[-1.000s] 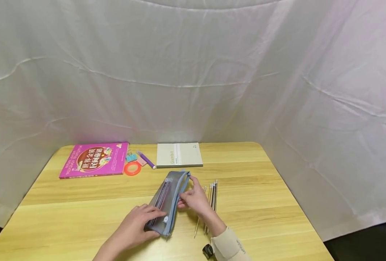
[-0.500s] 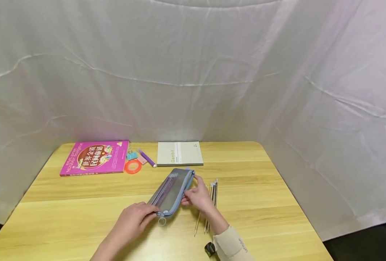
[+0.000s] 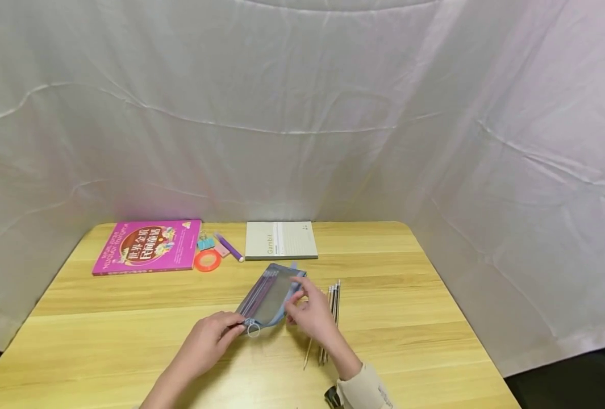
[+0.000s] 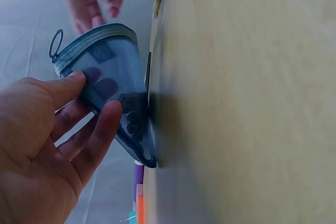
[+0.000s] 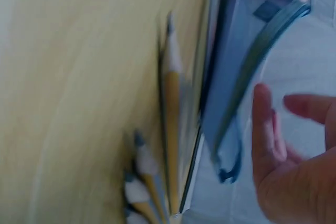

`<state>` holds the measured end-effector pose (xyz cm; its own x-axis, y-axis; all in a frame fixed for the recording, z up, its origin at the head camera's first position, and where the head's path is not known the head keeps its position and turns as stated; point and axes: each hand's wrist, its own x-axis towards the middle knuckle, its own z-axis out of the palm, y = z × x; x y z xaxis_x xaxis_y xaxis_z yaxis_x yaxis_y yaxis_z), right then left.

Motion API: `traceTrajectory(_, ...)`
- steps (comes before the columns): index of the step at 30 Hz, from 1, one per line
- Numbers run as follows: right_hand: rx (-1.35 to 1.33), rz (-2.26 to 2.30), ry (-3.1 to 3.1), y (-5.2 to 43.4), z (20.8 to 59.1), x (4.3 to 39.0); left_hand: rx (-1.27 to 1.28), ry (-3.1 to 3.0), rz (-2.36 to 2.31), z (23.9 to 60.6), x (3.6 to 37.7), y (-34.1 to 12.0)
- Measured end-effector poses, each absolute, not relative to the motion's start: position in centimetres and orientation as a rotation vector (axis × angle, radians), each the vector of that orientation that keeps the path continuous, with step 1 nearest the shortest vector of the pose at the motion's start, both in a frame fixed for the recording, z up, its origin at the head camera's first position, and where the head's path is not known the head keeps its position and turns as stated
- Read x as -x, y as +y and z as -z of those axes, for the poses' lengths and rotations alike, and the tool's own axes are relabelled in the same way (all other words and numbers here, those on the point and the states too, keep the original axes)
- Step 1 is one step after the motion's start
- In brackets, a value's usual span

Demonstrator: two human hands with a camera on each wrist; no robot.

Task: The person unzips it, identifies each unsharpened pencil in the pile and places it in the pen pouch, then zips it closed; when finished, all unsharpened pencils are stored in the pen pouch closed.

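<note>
On the wooden tabletop [image 3: 128, 318], a blue mesh pencil pouch [image 3: 270, 295] lies at mid-table, just left of a row of loose pencils [image 3: 328, 318]. The left hand [image 3: 207, 341] pinches the pouch's near end by its ring zipper pull [image 3: 253, 329], while the right hand [image 3: 312, 315] hovers at the far end with fingers loose, gripping nothing. The pouch seems to be getting opened or steadied; the next move probably calls for the right hand to fetch a pencil.

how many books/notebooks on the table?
2: a magenta picture book flat at the far left and a pale grey-green notebook flat at the far centre, behind the blue mesh pencil case.
</note>
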<state>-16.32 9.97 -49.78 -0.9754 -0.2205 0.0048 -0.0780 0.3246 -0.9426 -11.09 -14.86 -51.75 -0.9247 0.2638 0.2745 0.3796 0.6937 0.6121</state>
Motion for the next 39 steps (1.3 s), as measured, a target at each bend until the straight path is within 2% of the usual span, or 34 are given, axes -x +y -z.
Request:
traceTrajectory(9,0.752,1.599,2.368,8.8,48.9,14.4,0.517,-2.760,1.136,51.6,11.3,-14.9)
traceTrajectory(20,0.897,1.408,2.417,7.8,49.5,14.1,0.550,-2.761,1.157,51.6,11.5,-14.9)
traceTrajectory(28,0.846,1.430,2.401,7.5,49.3,14.0,0.572,-2.753,1.131,51.6,11.5,-14.9)
traceTrajectory(39,0.444,1.710,2.158,7.6,49.3,14.4,0.565,-2.782,1.137,51.5,11.4,-14.9)
